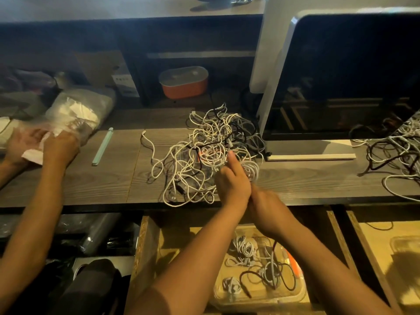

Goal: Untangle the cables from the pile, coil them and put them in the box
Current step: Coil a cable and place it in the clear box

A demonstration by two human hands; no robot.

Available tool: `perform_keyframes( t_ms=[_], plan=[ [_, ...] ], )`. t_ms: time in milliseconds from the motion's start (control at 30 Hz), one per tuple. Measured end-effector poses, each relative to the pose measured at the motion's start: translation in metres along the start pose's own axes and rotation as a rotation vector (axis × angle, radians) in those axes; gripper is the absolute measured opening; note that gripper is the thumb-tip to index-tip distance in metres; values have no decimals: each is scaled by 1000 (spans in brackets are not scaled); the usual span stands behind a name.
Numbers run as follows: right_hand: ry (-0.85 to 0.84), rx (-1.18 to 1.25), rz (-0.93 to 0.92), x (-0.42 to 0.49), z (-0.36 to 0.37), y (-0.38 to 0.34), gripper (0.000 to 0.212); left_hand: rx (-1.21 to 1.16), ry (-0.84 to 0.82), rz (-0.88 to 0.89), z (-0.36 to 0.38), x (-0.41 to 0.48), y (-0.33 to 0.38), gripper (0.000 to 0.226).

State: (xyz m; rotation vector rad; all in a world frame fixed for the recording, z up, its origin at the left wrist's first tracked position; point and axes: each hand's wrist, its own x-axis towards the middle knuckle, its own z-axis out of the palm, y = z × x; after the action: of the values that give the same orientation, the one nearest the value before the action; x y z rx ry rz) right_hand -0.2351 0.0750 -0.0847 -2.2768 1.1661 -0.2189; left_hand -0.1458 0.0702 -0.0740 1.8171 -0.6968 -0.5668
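**Tangled cables beside the monitor, both hands at the near edge**

The cable pile (211,153) lies on the desk (91,183) just left of the monitor (341,76), its far-right loops touching the monitor's foot. It is a loose knot of white, grey and black leads. Its long axis runs slantwise from the monitor's foot down to the desk's front edge. One white tail (151,153) strays out on the side away from the monitor, its plug end pointing toward the back of the desk.

The left hand (231,180) is at the pile's near edge, left of the monitor's foot. Its index finger (233,159) is straight and points into the white loops, and the other fingers are curled. Whether they pinch a strand cannot be told. The right hand (267,202) is tucked against the left wrist and blurred, so its fingers cannot be read.

Below and in front of the monitor, an open drawer (145,258) holds the clear box (295,296). In the box lie small white coils, a grey lead and a loose black lead.

Behind the pile, left of the monitor, stands an orange tub (184,85) with a grey lid. A second tangle (397,153) lies at the monitor's right. Far left of the monitor, two more hands (60,148) rest on a plastic bag (84,108).
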Motion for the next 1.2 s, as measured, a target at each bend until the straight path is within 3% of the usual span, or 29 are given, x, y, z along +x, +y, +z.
perform_keyframes(
  t_ms=[167, 333, 400, 467, 600, 667, 800, 933, 1067, 1133, 1200],
  plan=[
    [-16, -129, 2, 1, -7, -2, 15, -47, 69, -126, 7, 6, -8, 62],
    [-98, -257, -4, 1, 2, -1, 20, -325, 10, -558, 24, 16, -29, 62],
    [-168, -281, 5, 1, 7, 0, 21, -387, -37, -621, 23, 14, -29, 62],
    [-220, -249, 8, 0, 7, 0, 20, -310, -59, -519, 22, 14, -27, 56],
    [-286, -263, -32, 1, -6, 2, 19, 102, -160, 82, 6, 8, -26, 54],
    [-285, -271, -36, 2, -18, 3, 20, 342, -233, 253, 3, 11, -29, 54],
    [-257, -463, -16, 9, -44, 5, 19, 721, -383, 404, -1, 9, -34, 55],
    [-259, -570, -39, 13, -61, 9, 23, 756, -519, 380, -3, -15, -20, 49],
    [-218, -164, -53, 16, -69, 25, 5, 367, -572, 141, -2, -11, -25, 60],
    [-160, 157, -5, 14, -74, 30, 6, 240, -634, 90, 15, -36, -5, 59],
    [-100, 487, 31, 9, -74, 27, 13, 148, -668, -28, -23, -23, -5, 67]
  ],
)
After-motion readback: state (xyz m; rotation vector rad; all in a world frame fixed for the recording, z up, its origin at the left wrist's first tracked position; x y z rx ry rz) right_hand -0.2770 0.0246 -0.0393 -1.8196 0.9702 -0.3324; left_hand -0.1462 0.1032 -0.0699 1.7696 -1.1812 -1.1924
